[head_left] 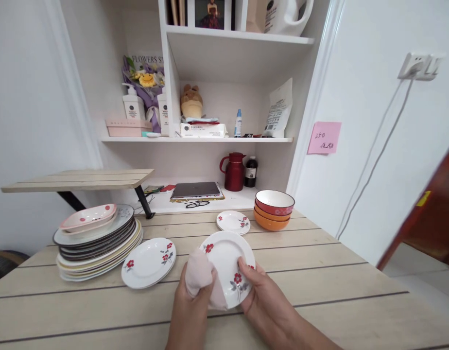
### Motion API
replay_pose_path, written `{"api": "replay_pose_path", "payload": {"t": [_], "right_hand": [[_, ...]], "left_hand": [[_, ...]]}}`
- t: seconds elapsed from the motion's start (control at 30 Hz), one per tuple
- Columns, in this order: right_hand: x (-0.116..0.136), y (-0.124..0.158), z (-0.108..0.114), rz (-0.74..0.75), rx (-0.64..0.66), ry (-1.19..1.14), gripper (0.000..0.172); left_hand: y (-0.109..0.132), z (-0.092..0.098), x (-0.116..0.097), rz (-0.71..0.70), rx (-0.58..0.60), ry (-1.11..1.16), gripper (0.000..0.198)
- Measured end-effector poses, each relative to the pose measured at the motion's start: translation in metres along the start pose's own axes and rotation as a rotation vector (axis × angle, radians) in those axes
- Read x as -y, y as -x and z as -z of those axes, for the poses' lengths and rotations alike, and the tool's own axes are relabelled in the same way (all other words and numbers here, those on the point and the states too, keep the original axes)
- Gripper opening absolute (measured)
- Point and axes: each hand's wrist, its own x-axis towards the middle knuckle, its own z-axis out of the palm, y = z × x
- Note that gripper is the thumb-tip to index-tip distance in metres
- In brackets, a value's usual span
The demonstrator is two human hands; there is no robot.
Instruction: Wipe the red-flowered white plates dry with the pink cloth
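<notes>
My right hand [263, 294] grips the right rim of a white plate [226, 257] with red flowers, thumb on top and fingers beneath. The plate is tilted up above the table. In my left hand [193, 296] is a bunched pale pink cloth [198, 274], pressed to the plate's left edge; part of it hangs below the rim. To the left lie flowered plates [147, 262], one on another. Behind the held plate sit smaller flowered plates [232, 221], also stacked.
A tall plate stack [100, 257] with pink-spotted dishes [89, 217] on top stands left, near a raised wooden shelf [78, 179]. Stacked bowls [273, 209] are at the back right. Beyond are a laptop [195, 189], glasses [197, 204] and a red jug [234, 172].
</notes>
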Motion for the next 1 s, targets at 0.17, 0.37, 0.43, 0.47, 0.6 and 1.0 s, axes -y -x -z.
{"api": "replay_pose_path", "payload": {"t": [0.17, 0.37, 0.43, 0.47, 0.6, 1.0], "right_hand": [[0.023, 0.001, 0.004, 0.122, 0.029, 0.529, 0.053], [0.04, 0.009, 0.006, 0.518, 0.059, 1.121, 0.021], [0.038, 0.012, 0.005, 0.57, 0.124, 1.234, 0.008], [0.037, 0.013, 0.004, 0.565, 0.16, 1.249, 0.009], [0.029, 0.011, 0.005, 0.433, 0.201, 1.024, 0.016], [0.008, 0.002, -0.004, 0.142, 0.087, 0.008, 0.045]], "left_hand": [[0.001, 0.011, 0.001, -0.097, 0.046, -0.177, 0.048], [0.008, 0.025, -0.005, -0.696, 0.164, -0.548, 0.041], [0.007, 0.03, -0.007, -0.904, 0.247, -0.638, 0.04], [0.005, 0.031, -0.008, -0.949, 0.277, -0.665, 0.039], [-0.004, 0.026, -0.007, -0.735, 0.192, -0.549, 0.027], [0.016, -0.01, -0.008, -0.245, -0.102, -0.199, 0.055]]}}
